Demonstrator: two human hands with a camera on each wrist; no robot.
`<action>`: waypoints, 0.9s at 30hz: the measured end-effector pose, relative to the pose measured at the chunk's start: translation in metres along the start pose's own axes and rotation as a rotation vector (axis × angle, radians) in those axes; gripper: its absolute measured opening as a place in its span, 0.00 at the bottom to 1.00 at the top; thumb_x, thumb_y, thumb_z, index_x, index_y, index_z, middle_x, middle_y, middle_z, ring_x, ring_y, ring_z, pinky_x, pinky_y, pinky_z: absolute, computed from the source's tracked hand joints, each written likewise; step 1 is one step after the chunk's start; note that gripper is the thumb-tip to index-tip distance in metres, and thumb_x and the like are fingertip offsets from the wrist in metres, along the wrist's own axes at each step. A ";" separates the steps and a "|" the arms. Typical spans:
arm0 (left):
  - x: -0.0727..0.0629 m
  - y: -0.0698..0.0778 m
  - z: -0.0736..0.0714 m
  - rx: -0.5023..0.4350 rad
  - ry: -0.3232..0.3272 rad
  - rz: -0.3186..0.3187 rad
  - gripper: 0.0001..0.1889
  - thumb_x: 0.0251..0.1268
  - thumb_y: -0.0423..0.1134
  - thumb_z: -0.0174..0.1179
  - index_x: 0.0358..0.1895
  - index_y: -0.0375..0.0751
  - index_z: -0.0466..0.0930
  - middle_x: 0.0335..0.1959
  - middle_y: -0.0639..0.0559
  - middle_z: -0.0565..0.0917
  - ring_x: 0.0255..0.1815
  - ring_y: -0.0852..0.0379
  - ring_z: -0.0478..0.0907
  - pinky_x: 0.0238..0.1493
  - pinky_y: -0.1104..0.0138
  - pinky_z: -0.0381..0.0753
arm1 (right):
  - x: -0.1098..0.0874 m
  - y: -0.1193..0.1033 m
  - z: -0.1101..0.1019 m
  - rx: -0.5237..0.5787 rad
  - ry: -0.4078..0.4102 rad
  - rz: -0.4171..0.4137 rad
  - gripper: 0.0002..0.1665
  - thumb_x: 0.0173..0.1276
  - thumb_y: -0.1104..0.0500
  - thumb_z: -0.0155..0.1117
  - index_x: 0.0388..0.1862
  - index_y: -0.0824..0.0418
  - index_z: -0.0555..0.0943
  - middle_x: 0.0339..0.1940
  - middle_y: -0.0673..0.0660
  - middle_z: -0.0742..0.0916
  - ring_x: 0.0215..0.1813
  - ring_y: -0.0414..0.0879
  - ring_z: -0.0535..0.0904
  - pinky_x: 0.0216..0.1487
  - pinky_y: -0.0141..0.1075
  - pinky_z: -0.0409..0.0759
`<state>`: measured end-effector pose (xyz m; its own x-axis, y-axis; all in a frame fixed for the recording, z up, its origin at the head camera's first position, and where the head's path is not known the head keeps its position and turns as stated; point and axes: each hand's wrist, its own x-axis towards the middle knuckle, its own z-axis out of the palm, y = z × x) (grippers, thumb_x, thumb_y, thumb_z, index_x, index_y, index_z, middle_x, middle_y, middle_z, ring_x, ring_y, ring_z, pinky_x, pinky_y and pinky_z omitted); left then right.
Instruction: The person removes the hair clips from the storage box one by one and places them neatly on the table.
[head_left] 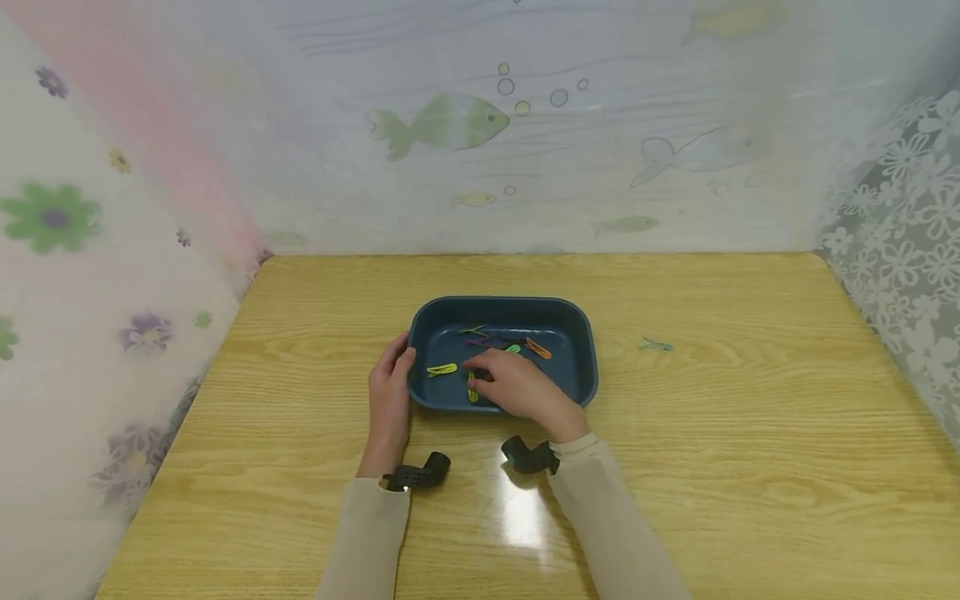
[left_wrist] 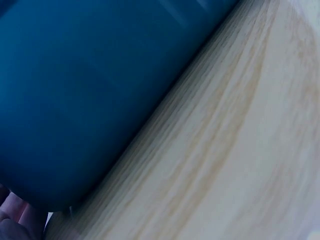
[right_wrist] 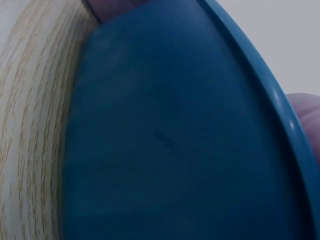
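In the head view, a blue tray [head_left: 510,312] is seen on the wooden table [head_left: 720,450], its left edge held by the left hand [head_left: 391,383], with the thumb at the rim; the other fingers are mostly hidden behind the tray's outer wall. The right hand [head_left: 519,385] is lowered inside the tray, thumb and forefinger slightly parted at a yellow-green clip [head_left: 473,396]; whether it is pinched cannot be told. Part of the tray's floor is covered by that hand. A yellow clip [head_left: 442,370] is seen left of it in the tray; an orange clip [head_left: 538,348] and a partly covered green clip [head_left: 513,348] lie farther back. A pale clip [head_left: 657,344] lies right of the tray. In both wrist views, the tray's contents are concealed by its wall.
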<state>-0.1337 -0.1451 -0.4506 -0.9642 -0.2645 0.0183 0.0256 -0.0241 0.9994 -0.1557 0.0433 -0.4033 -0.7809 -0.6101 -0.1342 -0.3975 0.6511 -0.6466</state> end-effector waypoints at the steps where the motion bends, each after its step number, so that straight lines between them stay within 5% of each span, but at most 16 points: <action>1: 0.000 0.000 0.000 -0.001 0.002 -0.001 0.17 0.65 0.48 0.49 0.55 0.52 0.73 0.54 0.59 0.73 0.56 0.64 0.66 0.59 0.66 0.62 | 0.000 0.000 0.000 -0.003 -0.004 -0.001 0.19 0.66 0.57 0.53 0.55 0.59 0.75 0.52 0.53 0.79 0.45 0.42 0.77 0.46 0.37 0.73; 12: -0.001 0.002 0.000 0.009 0.006 -0.013 0.17 0.65 0.48 0.49 0.55 0.53 0.73 0.54 0.60 0.73 0.57 0.65 0.66 0.59 0.67 0.61 | -0.002 -0.002 -0.001 -0.006 -0.027 0.007 0.14 0.66 0.57 0.53 0.48 0.58 0.80 0.46 0.50 0.82 0.49 0.43 0.76 0.50 0.38 0.72; 27: -0.002 0.001 0.000 0.018 0.009 -0.017 0.19 0.64 0.49 0.49 0.57 0.51 0.71 0.55 0.60 0.72 0.57 0.65 0.65 0.59 0.67 0.61 | -0.001 0.000 0.000 0.010 -0.007 -0.002 0.13 0.66 0.62 0.53 0.47 0.57 0.79 0.40 0.49 0.82 0.41 0.39 0.77 0.42 0.33 0.73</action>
<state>-0.1319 -0.1444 -0.4497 -0.9620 -0.2730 0.0009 0.0042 -0.0116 0.9999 -0.1545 0.0439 -0.4029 -0.7766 -0.6147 -0.1382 -0.3945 0.6454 -0.6541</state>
